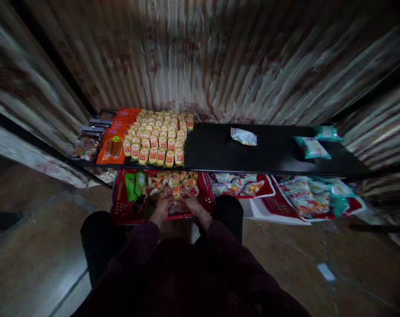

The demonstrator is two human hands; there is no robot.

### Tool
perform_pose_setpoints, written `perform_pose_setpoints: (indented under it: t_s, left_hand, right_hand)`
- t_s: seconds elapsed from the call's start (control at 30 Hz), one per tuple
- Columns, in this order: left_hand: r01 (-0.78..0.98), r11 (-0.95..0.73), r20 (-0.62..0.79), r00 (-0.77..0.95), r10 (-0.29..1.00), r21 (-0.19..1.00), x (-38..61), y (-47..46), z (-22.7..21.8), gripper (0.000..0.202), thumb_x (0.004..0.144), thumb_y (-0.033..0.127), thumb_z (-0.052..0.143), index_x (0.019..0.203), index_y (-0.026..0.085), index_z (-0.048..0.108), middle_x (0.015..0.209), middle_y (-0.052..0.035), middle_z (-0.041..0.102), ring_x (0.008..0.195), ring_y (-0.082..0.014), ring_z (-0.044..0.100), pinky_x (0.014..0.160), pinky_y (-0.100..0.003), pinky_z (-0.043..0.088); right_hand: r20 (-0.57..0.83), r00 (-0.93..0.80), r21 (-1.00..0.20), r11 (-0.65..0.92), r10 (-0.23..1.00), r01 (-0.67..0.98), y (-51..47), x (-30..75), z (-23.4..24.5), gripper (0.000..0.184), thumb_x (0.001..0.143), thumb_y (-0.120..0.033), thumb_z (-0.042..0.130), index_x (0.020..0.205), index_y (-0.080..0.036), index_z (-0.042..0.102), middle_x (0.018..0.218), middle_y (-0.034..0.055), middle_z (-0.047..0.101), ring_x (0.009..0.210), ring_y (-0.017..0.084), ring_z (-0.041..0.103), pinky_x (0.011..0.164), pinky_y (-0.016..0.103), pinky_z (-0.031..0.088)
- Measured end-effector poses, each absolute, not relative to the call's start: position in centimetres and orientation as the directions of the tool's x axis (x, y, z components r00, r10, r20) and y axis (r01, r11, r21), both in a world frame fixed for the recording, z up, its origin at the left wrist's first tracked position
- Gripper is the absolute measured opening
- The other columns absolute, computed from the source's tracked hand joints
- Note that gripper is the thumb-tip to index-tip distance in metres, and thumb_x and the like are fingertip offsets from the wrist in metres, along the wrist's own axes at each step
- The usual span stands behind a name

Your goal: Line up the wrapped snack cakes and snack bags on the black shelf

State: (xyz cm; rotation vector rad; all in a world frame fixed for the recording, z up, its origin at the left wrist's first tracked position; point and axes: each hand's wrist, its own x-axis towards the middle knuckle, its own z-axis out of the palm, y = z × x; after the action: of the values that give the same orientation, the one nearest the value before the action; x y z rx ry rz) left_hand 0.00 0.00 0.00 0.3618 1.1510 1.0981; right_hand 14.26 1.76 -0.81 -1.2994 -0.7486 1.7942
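Both my hands reach down into a red plastic basket (120,207) on the floor in front of me. The basket is full of small yellow snack packets (176,178). My left hand (162,203) and my right hand (192,203) lie side by side on the packets, fingers curled over them. One upright yellow packet (175,192) with a red label stands between the two hands. Whether either hand grips a packet is too dark to tell. Two green packets (135,184) lie at the basket's left end.
A low black shelf (216,147) runs behind the basket. Rows of the same yellow packets (158,136) fill its left part, beside orange packs (117,132). A white bag (243,136) and teal bags (312,147) lie further right. More snack bags (302,198) sit under the shelf.
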Motion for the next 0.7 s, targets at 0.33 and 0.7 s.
perform_pose_setpoints:
  t_s: [0.33, 0.7]
  left_hand:
    - [-0.460, 0.453, -0.532, -0.052, 0.845, 0.764, 0.2, -0.2, 0.2, 0.047, 0.063, 0.013, 0.067, 0.109, 0.021, 0.062, 0.108, -0.0076, 0.062, 0.092, -0.0145, 0.059, 0.082, -0.028, 0.047]
    - [-0.461, 0.489, -0.589, -0.095, 0.802, 0.741, 0.3, -0.3, 1.0, 0.054, 0.070, 0.021, 0.063, 0.123, 0.026, 0.056, 0.092, -0.0042, 0.068, 0.075, -0.0109, 0.061, 0.076, -0.026, 0.049]
  right_hand:
    - [-0.524, -0.224, -0.781, -0.569, 0.822, -0.257, 1.5, 14.3, 0.6, 0.060, 0.059, -0.021, 0.072, 0.117, -0.026, 0.058, 0.087, 0.0010, 0.070, 0.062, 0.014, 0.063, 0.056, 0.027, 0.052]
    - [-0.485, -0.250, -0.848, -0.520, 0.838, -0.102, 1.7, 14.3, -0.1, 0.041, 0.056, -0.034, 0.075, 0.095, -0.024, 0.071, 0.098, 0.0018, 0.071, 0.083, 0.021, 0.067, 0.078, 0.038, 0.054]
